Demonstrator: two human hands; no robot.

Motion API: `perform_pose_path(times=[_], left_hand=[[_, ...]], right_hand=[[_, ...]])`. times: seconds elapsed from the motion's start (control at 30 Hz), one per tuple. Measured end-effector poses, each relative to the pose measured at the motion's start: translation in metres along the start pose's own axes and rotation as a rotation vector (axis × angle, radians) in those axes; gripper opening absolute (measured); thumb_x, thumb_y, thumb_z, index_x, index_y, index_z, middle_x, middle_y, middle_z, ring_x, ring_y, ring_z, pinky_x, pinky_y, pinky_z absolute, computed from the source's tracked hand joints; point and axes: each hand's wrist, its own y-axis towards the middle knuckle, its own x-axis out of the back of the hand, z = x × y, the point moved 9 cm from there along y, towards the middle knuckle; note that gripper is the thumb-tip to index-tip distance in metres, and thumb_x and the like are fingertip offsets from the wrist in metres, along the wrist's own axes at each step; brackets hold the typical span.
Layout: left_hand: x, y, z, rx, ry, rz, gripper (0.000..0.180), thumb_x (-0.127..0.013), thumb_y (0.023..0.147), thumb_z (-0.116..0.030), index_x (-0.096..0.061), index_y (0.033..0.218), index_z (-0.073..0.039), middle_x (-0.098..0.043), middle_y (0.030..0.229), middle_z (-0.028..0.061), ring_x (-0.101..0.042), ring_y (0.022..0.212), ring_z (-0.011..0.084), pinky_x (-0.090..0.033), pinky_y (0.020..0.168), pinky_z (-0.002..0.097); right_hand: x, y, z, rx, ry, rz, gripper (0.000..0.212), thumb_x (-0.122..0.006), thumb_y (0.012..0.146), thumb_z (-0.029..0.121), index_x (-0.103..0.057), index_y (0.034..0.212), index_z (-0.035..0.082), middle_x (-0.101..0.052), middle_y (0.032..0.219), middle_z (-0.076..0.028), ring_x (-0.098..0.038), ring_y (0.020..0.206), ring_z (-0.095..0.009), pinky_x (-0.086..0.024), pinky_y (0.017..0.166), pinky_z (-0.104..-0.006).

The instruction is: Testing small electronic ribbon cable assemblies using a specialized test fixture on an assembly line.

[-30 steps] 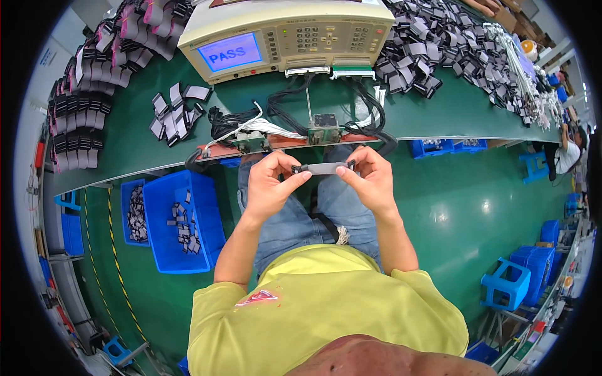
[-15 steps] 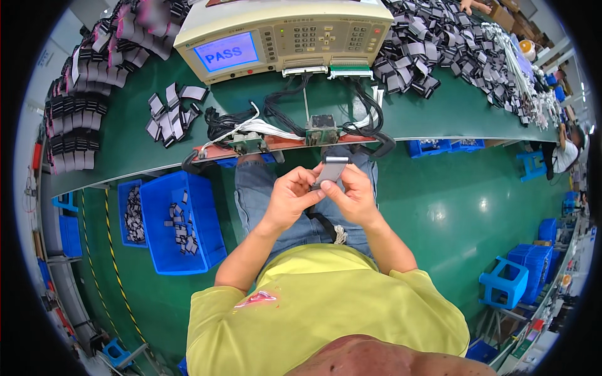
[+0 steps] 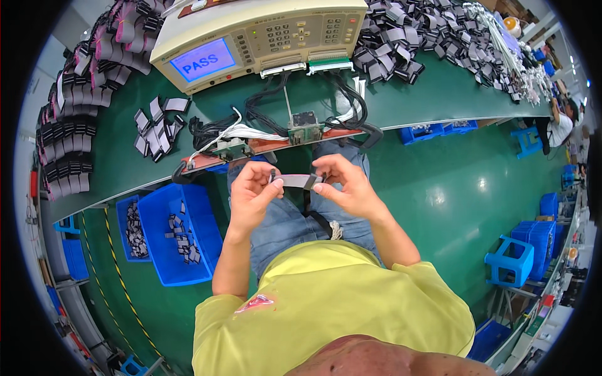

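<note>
Between my two hands a short grey ribbon cable (image 3: pixel 293 180) with black end connectors is stretched sideways over my lap. My left hand (image 3: pixel 254 188) pinches its left connector between thumb and fingers. The right connector is gripped by my right hand (image 3: pixel 345 182), thumb on the near side. Just beyond my hands, a small test fixture (image 3: pixel 305 127) with a green circuit board and a black socket sits on an orange strip at the table edge. Black and white wires run from it to a beige cable tester (image 3: pixel 263 44) with a lit screen.
A small pile of ribbon cables (image 3: pixel 157 128) lies on the green table (image 3: pixel 207 103), left of the wires. Stacked cables (image 3: pixel 69 147) line the far left; a large heap (image 3: pixel 414 37) covers the back right. A blue bin (image 3: pixel 160 250) with cables stands on the floor, lower left.
The ribbon cable has turned from pointing away from me to lying sideways. My hands have moved apart, one at each end. The whole view has shifted slightly.
</note>
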Motion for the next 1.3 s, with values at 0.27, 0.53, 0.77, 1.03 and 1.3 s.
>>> perform_pose_path(times=[0.27, 0.53, 0.77, 1.03, 1.3], left_hand=[[0.009, -0.002, 0.005, -0.046, 0.063, 0.089, 0.027, -0.077, 0.091, 0.005, -0.059, 0.110, -0.002, -0.070, 0.099, 0.0055, -0.066, 0.085, 0.0102, -0.056, 0.080, 0.0278], [0.007, -0.003, 0.001, -0.097, 0.250, -0.055, 0.019, -0.082, 0.088, 0.002, -0.066, 0.099, 0.000, -0.071, 0.089, 0.0020, -0.066, 0.080, 0.0075, -0.055, 0.073, 0.0243], [-0.002, 0.016, -0.032, -0.370, 0.421, -0.147, 0.021, -0.082, 0.085, 0.005, -0.068, 0.100, 0.003, -0.071, 0.099, 0.0070, -0.069, 0.079, 0.0104, -0.059, 0.074, 0.0247], [0.007, 0.021, -0.016, -0.252, 0.376, -0.143, 0.022, -0.079, 0.088, 0.008, -0.071, 0.108, 0.004, -0.073, 0.107, 0.0082, -0.073, 0.090, 0.0133, -0.060, 0.080, 0.0265], [-0.007, 0.020, -0.007, -0.217, 0.190, -0.024, 0.021, -0.077, 0.091, 0.009, -0.070, 0.111, 0.005, -0.073, 0.104, 0.0085, -0.072, 0.095, 0.0131, -0.060, 0.083, 0.0260]], right_hand=[[-0.004, -0.008, -0.026, -0.058, 0.277, 0.036, 0.021, -0.079, 0.094, 0.004, -0.066, 0.111, 0.002, -0.063, 0.097, -0.002, -0.061, 0.085, -0.009, -0.053, 0.077, -0.0252], [0.011, -0.004, -0.028, 0.045, 0.146, -0.120, 0.016, -0.079, 0.093, 0.004, -0.064, 0.098, 0.002, -0.065, 0.097, -0.004, -0.061, 0.083, -0.009, -0.052, 0.075, -0.0251], [0.025, 0.020, 0.020, 0.277, -0.335, -0.329, 0.022, -0.081, 0.089, 0.003, -0.074, 0.110, -0.002, -0.069, 0.101, -0.010, -0.068, 0.086, -0.018, -0.058, 0.076, -0.0296], [0.025, 0.026, 0.029, 0.344, -0.314, -0.226, 0.023, -0.082, 0.085, -0.001, -0.073, 0.107, -0.002, -0.068, 0.101, -0.010, -0.065, 0.089, -0.017, -0.055, 0.076, -0.0286], [0.014, 0.021, 0.004, 0.268, -0.076, -0.021, 0.018, -0.080, 0.087, -0.002, -0.070, 0.102, -0.001, -0.066, 0.103, -0.009, -0.062, 0.088, -0.014, -0.051, 0.075, -0.0269]])
